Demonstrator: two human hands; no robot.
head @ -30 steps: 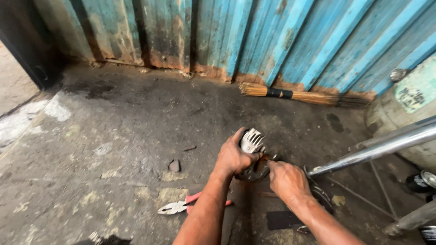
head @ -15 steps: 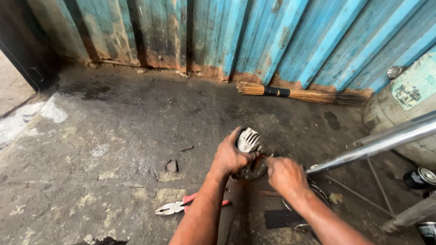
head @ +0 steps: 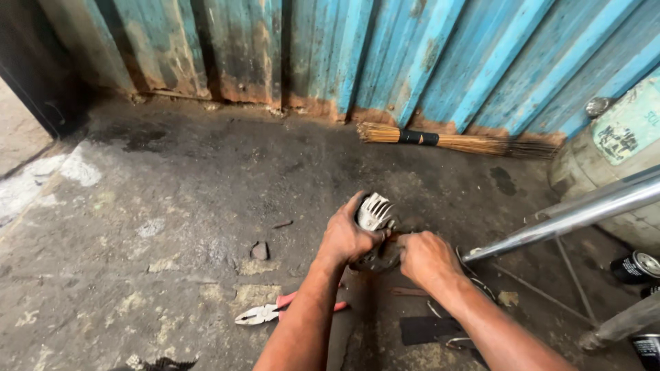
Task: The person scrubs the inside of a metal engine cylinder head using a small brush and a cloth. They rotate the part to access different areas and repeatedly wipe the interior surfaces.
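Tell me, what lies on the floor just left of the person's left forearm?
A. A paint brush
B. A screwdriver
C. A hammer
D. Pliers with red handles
D. Pliers with red handles lie on the concrete floor beside the left forearm, their metal jaws pointing left, while the left hand and the right hand grip a finned metal part.

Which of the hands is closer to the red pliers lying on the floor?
Left. The left hand grips the finned metal part above and right of the pliers, whose handles pass under that forearm. The right hand sits farther right, also on the part.
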